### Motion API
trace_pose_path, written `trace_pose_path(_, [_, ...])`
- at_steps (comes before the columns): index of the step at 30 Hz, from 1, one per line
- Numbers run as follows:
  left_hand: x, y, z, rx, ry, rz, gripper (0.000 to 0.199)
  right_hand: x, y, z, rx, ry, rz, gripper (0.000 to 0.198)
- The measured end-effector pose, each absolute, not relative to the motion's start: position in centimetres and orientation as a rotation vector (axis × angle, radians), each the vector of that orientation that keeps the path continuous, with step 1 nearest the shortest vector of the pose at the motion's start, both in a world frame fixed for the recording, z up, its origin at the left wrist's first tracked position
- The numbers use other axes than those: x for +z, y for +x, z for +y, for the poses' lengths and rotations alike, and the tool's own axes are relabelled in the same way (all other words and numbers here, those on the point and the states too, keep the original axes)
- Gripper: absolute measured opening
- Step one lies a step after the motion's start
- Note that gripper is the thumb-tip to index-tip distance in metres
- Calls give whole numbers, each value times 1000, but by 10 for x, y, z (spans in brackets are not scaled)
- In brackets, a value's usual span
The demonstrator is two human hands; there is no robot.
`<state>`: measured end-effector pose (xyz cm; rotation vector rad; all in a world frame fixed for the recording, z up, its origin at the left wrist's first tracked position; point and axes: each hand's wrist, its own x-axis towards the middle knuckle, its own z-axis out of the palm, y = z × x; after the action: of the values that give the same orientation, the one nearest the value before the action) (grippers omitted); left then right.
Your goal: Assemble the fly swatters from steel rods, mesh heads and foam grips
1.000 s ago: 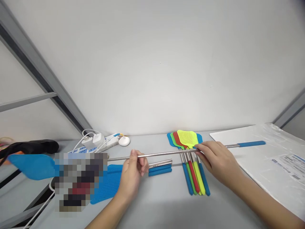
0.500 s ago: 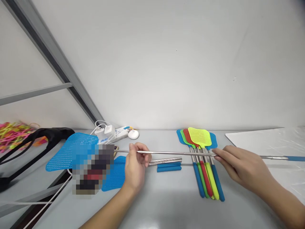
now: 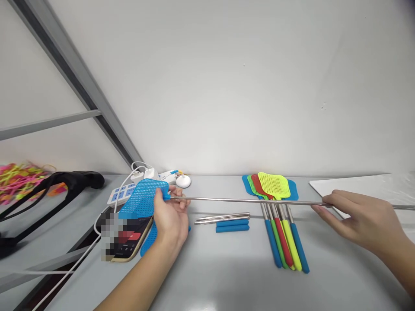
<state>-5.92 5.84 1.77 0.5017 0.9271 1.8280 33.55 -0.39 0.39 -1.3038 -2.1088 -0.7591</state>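
From your head camera, the blue swatter [image 3: 144,196] is in both your hands, and its long way runs from your left to your right, almost level, dipping just a bit at the right. Its net end points left, and your left hand [image 3: 171,217] is the one close to it, with the thumb pressed by the blue neck and the fingers curled around behind. Your right hand [image 3: 361,220] pinches the metal rod [image 3: 240,200] far along on the other side, well apart from your left. The rod goes on past your right hand and out of sight, so you cannot see that end. Between your hands, the rod crosses in front of a row of swatters [image 3: 282,242], up near their nets; whether it touches them is hard to tell. Your right hand is just to the right of that row. Below the rod, nearer your left hand, thin metal rods [image 3: 223,217] and blue handles [image 3: 232,229] lie on the worktop [image 3: 227,268]. Another blue net [image 3: 149,242] lies partly hidden by your left wrist, beside a phone [image 3: 132,242]. The power strip [image 3: 120,193] sits behind the net you hold.
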Motion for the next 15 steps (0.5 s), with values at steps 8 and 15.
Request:
trace_pose_path(8, [10,-32,39,1786,631,932,27,2,306,-13,-799,-1283,-2144,26])
trace_pose_path(15, [-2,-17,19,1577,794,891,46,0,265,-30,-804,-1322,-2095,32])
